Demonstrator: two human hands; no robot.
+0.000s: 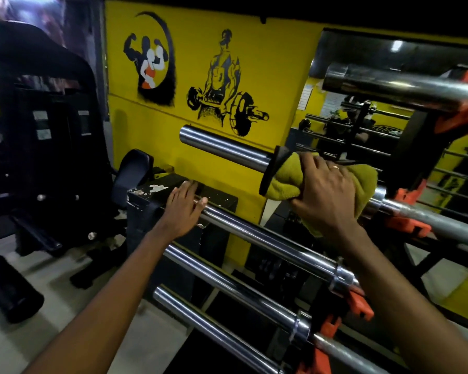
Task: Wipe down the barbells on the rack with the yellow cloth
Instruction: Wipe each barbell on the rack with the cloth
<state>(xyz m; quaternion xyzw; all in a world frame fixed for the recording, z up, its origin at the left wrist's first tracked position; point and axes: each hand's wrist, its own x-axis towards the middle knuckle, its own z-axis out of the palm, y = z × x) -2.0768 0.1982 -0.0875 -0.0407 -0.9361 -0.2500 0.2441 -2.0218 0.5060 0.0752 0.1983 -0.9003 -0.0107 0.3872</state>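
Note:
Several chrome barbells lie one above another on a black rack with orange hooks (358, 303). My right hand (324, 193) grips the yellow cloth (280, 182), wrapped around the second barbell from the top (222, 147) just right of its black collar. My left hand (185, 205) rests with fingers spread on the left end of the barbell below (268, 242). Two more barbells (227, 282) sit lower, and the top barbell (400, 86) crosses the upper right.
A yellow wall with painted bodybuilder murals (222, 85) stands behind. A black weight machine (43, 136) fills the left side. A mirror (362, 120) at the right reflects the rack. Pale floor (65, 298) shows at lower left.

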